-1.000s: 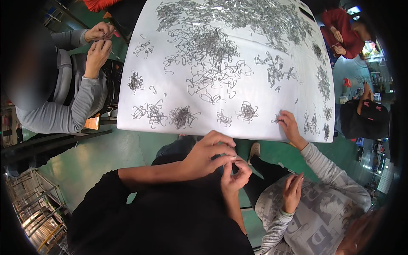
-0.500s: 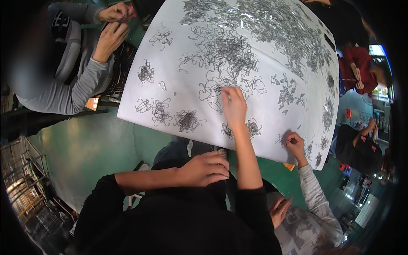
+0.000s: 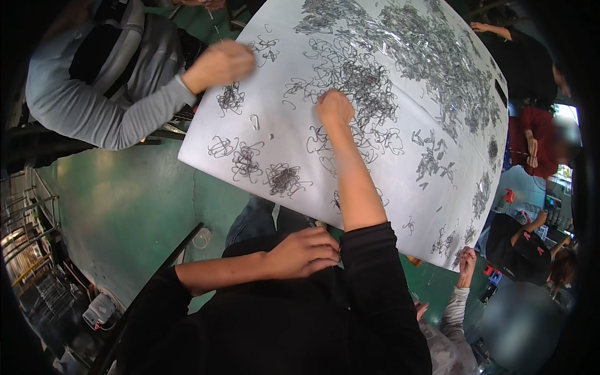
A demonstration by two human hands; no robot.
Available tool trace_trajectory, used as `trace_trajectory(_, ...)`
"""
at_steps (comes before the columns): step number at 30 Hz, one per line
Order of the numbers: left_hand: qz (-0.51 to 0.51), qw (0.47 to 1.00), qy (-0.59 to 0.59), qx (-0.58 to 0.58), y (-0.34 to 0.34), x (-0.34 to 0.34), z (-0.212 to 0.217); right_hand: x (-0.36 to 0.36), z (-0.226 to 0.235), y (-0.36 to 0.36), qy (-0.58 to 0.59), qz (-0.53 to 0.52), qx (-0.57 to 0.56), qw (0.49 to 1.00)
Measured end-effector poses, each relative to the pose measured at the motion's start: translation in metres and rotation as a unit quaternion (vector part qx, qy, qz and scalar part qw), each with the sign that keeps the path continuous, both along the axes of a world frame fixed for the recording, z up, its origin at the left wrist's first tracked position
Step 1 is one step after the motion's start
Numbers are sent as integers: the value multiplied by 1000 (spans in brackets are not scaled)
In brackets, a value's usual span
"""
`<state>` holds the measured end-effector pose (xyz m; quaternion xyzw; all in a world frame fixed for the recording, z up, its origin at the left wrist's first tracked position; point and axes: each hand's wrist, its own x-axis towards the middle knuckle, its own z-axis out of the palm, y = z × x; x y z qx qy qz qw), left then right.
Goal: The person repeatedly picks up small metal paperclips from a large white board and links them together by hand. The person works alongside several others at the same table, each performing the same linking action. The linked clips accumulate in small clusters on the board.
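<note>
My right hand reaches over the white tabletop with its fingers curled down into a loose fist. It is at the left side of a tangled pile of dark bent wire hooks. Whatever is between its fingertips is hidden behind the knuckles. More wire hooks spread below and to the right of this hand. My left hand rests against my lap, short of the table, palm down with loosely bent fingers; nothing shows in it.
Smaller heaps of wire hooks line the near edge. Many small narrow grey pieces cover the far right. At left a person's grey-sleeved hand reaches over the table; another person's hand touches the near right corner.
My right hand has moved farther over the table to the hook pile, its fingers curling down. The person at left has reached over the table. The neighbour's hand at right has moved to the corner.
</note>
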<state>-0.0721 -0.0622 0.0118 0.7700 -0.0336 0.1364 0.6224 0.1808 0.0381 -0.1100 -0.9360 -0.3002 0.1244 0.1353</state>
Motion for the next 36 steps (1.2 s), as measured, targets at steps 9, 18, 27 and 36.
trace_trajectory(9, -10, 1000, 15, 10, -2, -7, -6, 13, 13, -86, 430, -124, 273, 852)
trace_trajectory(18, -72, 997, 18, -5, -5, -3, -9, -142, 129, -235, 332, -267, 540, 726)
trace_trajectory(27, -134, 991, 12, 12, -11, 8, -7, -250, 165, -274, 256, -396, 590, 655)
trace_trajectory(36, -190, 981, 33, 9, -26, 30, 1, -250, 152, -274, 73, -397, 629, 665)
